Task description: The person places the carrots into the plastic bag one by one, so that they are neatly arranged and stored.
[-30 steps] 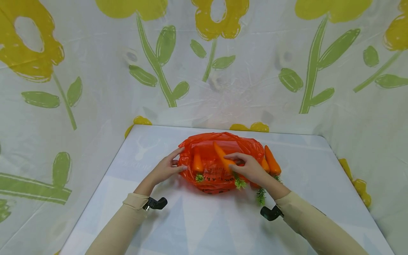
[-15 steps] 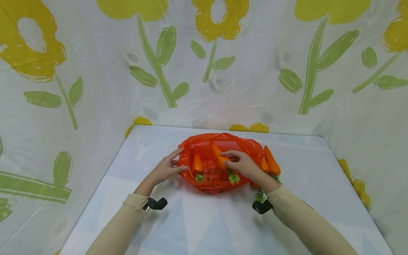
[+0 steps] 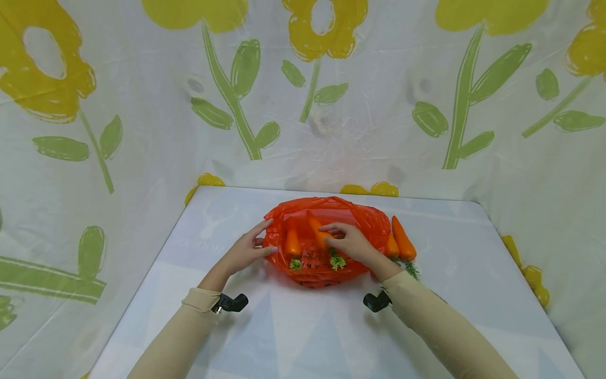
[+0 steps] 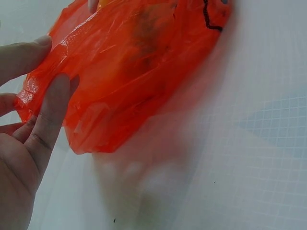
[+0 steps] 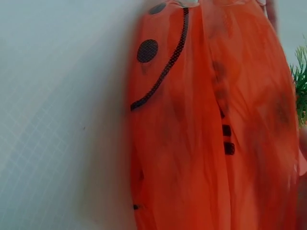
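Note:
A red plastic bag (image 3: 350, 210) with black print lies with its mouth spread, a carrot (image 3: 293, 242) with a green tuft inside on the left. My left hand (image 3: 243, 253) grips the bag's left edge; in the left wrist view its fingers (image 4: 52, 115) meet the thin plastic. Over the bag's mouth, my right hand (image 3: 352, 245) pinches a second carrot (image 3: 317, 229), tip pointing away, leafy end toward me. In the right wrist view the red bag (image 5: 177, 134) covers most of the picture and that carrot cannot be made out.
Right of the bag lie more carrots, one orange carrot (image 3: 403, 239) leaning outward beside another (image 3: 392, 246). The pale table (image 3: 303, 326) reaches a flower-print curtain (image 3: 369, 131) behind and at the sides. Each wrist carries a small black camera (image 3: 232, 303).
My right hand has moved left across the bag's mouth, bringing the pinched carrot closer to the one inside. The left hand stays at the bag's edge.

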`<state>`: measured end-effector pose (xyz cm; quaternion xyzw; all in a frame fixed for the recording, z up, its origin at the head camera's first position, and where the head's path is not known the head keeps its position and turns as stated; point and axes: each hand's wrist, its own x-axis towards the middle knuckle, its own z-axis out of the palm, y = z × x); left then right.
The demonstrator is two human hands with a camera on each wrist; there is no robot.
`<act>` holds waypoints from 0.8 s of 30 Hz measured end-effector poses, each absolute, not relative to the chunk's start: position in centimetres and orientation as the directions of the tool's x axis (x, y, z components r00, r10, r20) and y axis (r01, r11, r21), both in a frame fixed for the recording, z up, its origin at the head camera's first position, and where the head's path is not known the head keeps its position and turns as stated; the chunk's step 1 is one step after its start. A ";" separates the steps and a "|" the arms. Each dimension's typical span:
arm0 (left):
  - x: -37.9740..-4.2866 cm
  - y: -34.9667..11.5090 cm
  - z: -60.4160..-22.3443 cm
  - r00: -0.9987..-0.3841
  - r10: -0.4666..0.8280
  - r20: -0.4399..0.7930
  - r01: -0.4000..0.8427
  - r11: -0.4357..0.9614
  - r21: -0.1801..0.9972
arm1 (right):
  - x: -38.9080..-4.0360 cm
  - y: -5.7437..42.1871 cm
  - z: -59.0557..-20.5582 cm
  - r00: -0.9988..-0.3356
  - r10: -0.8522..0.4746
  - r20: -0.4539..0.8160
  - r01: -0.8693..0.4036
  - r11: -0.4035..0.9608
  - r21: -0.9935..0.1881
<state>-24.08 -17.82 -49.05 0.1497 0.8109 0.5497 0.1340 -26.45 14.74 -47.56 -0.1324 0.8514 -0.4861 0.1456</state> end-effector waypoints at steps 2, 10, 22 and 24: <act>-24.1 -17.8 -49.0 -0.920 0.389 -0.053 0.094 0.351 0.932 | -26.5 14.5 -47.6 -0.923 -0.366 -0.119 -0.084 0.494 -0.865; -24.1 -17.8 -49.2 -0.920 0.388 -0.063 0.085 0.352 0.932 | -26.9 13.6 -47.8 -0.921 -0.374 -0.110 -0.090 0.478 -0.874; -24.3 -17.5 -49.4 -0.916 0.398 -0.055 0.089 0.333 0.939 | -27.7 12.2 -48.3 -0.922 -0.361 -0.139 -0.067 0.502 -0.862; -24.3 -17.5 -49.4 -0.915 0.399 -0.056 0.085 0.328 0.941 | -27.9 12.0 -48.6 -0.921 -0.362 -0.141 -0.067 0.506 -0.860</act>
